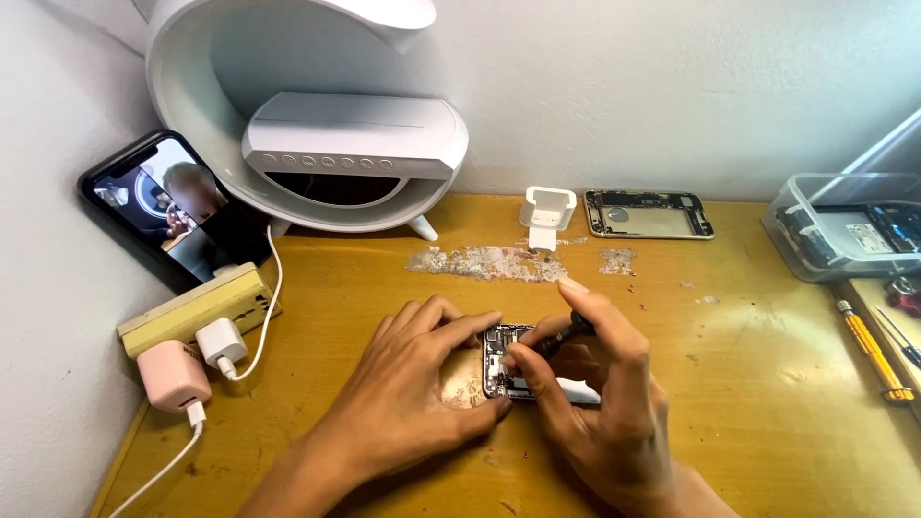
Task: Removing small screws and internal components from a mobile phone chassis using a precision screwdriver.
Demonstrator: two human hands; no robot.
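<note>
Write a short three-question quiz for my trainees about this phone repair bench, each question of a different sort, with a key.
1. True or false: the left hand rests flat on the opened phone.
2. Which tool does the right hand hold? A) hammer B) thin dark screwdriver C) scissors
3. Fill in: the empty phone shell lies at the back of the table, near the ____.

Key:
1. True
2. B
3. wall
</note>
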